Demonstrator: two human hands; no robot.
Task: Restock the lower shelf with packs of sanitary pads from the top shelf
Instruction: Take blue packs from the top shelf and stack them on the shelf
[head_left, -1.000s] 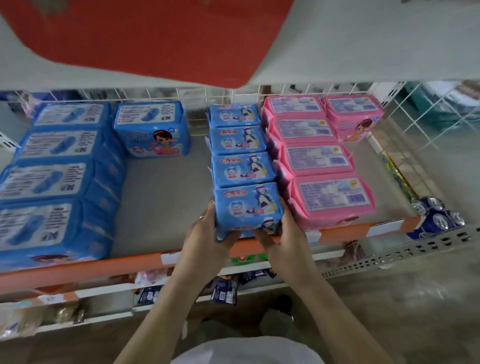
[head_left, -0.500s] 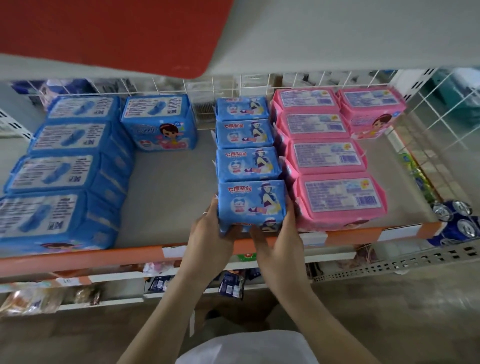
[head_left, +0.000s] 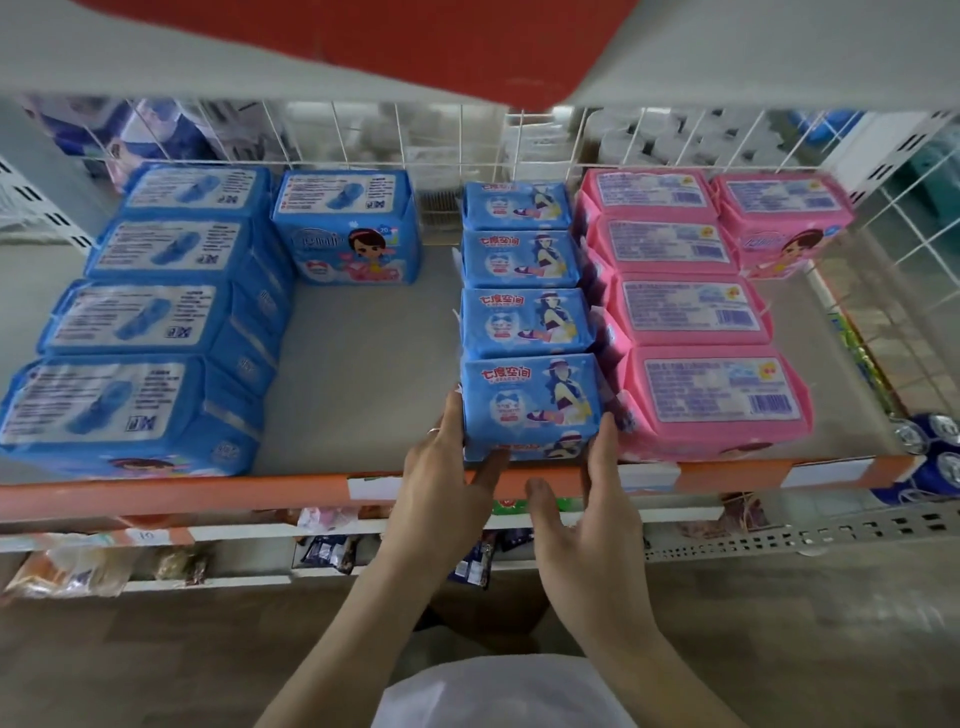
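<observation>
Four blue packs (head_left: 530, 410) line mid-frame; both hands, left (head_left: 441, 467) and right (head_left: 597, 499), fingers straight, steady the front one. Shelf (head_left: 363, 364) centre left gapes, unfilled.

Blue drink cans (head_left: 935, 457) sit at the right edge. Snack packets (head_left: 67, 566) lie on a lower-left shelf. White wire grid (head_left: 467, 140) spans the upper centre.

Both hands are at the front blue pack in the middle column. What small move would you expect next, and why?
Probably a slight nudge to square the front blue pack, then letting go. It already sits on the shelf behind the orange shelf edge, in line with its column. The left hand and right hand touch its sides with straight fingers, not gripping.
</observation>
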